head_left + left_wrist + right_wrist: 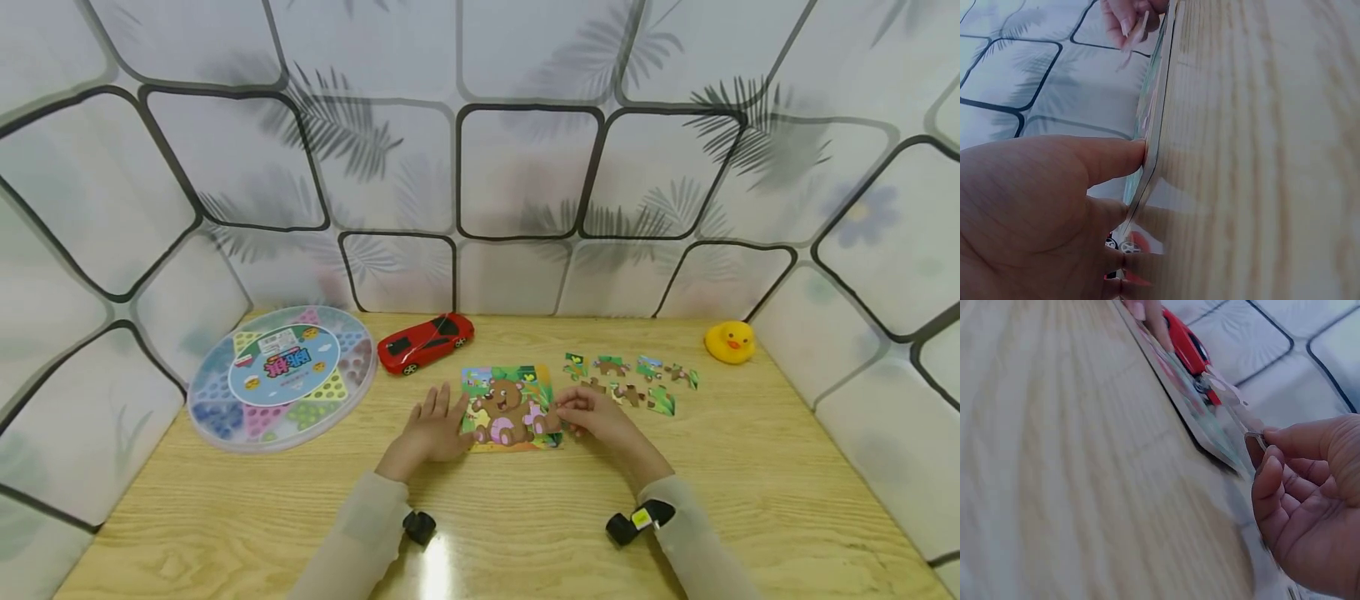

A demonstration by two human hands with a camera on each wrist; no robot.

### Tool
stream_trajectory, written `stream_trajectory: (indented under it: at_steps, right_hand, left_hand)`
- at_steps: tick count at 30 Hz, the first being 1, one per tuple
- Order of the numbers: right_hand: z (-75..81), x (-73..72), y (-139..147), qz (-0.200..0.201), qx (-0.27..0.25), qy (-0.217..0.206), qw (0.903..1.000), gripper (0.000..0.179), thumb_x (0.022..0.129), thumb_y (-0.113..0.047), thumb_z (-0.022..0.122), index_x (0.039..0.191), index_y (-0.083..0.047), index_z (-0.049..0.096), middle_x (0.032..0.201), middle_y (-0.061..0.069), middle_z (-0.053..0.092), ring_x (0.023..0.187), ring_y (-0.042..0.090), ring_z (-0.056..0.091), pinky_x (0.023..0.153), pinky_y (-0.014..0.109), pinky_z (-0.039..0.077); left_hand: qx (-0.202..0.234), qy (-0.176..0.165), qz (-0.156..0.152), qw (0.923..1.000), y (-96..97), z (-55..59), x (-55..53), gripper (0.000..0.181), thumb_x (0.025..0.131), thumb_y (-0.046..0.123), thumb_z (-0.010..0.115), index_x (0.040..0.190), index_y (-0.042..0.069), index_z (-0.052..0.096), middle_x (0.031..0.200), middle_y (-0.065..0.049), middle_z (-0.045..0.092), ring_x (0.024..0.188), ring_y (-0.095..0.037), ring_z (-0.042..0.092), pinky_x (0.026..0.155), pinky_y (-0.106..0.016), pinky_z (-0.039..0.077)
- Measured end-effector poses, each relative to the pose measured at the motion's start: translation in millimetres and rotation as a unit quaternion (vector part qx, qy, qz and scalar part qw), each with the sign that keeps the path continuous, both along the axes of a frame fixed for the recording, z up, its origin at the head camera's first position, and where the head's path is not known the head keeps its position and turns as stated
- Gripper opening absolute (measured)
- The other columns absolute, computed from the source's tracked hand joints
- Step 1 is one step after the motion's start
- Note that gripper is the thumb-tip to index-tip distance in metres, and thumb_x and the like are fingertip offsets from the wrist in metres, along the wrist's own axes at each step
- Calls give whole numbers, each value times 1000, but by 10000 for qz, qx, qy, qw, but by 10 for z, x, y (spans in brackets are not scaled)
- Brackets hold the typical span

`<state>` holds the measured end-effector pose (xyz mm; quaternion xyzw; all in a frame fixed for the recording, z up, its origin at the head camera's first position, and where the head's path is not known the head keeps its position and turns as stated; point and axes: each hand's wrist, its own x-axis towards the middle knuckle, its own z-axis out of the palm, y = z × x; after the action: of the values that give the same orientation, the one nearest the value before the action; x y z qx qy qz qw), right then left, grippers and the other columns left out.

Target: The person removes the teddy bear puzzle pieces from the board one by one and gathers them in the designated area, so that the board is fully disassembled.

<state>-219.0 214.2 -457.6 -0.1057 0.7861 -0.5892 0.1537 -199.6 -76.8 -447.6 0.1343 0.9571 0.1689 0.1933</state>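
A bear jigsaw puzzle (506, 408) lies flat on the wooden table in the head view. At its left side rests my left hand (433, 427), fingers straight and spread; in the left wrist view the thumb touches the edge of the puzzle board (1154, 150). Over the puzzle's right edge, my right hand (596, 415) pinches a puzzle piece (1225, 397) between thumb and fingertips, tilted and raised off the board. Its picture side is hard to make out. Several loose puzzle pieces (662, 401) lie beyond my right hand.
A round Chinese checkers board (352, 400) lies at the left. Behind the puzzle stands a red toy car (426, 343). A yellow rubber duck (730, 342) sits at the far right. Patterned fabric walls (525, 275) enclose the table's back and sides.
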Motion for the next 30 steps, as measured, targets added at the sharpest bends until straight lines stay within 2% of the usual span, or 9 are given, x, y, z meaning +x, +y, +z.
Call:
stream_trajectory:
  at_steps: [8, 13, 19, 24, 30]
  right_hand:
    - [79, 26, 509, -608, -19, 37, 9981, 33, 94, -11, 59, 116, 12, 50, 85, -3, 60, 64, 8, 50, 58, 21, 47]
    - [84, 55, 856, -1037, -148, 124, 9944, 30, 94, -12, 59, 115, 8, 52, 87, -9, 61, 68, 5, 51, 59, 21, 48]
    - [75, 96, 1228, -1542, -361, 116, 9873, 14, 93, -12, 60, 106, -7, 61, 84, -14, 62, 67, 4, 53, 59, 21, 48]
    - [27, 109, 1497, -1754, -920, -41, 9802, 11, 93, -9, 60, 96, -18, 65, 80, -11, 63, 64, 4, 53, 57, 19, 47]
    - [-3, 90, 1738, -2006, -1598, -265, 9662, 15, 92, -6, 60, 90, -19, 68, 79, -8, 64, 61, 5, 51, 54, 18, 47]
  left_hand:
    - [22, -16, -35, 10000, 2, 75, 32, 71, 97, 49, 42, 153, 12, 17, 156, -22, -2, 143, -38, -4, 112, -56, 5]
    - [5, -15, -29, 10000, -2, 46, 21, 73, 97, 51, 41, 153, 14, 15, 156, -21, -4, 143, -38, -5, 112, -56, 5]
    - [-27, -77, -9, 10000, -6, -6, -10, 75, 96, 53, 41, 154, 17, 10, 156, -18, -8, 143, -35, -10, 112, -55, 1]
    - [9, -71, -27, 10000, -2, 2, -7, 75, 96, 54, 41, 153, 16, 11, 156, -18, -7, 143, -35, -10, 112, -55, 1]
    - [-62, -78, -44, 9999, 6, 7, -15, 76, 95, 56, 40, 153, 17, 11, 156, -18, -7, 143, -35, -10, 112, -56, 2]
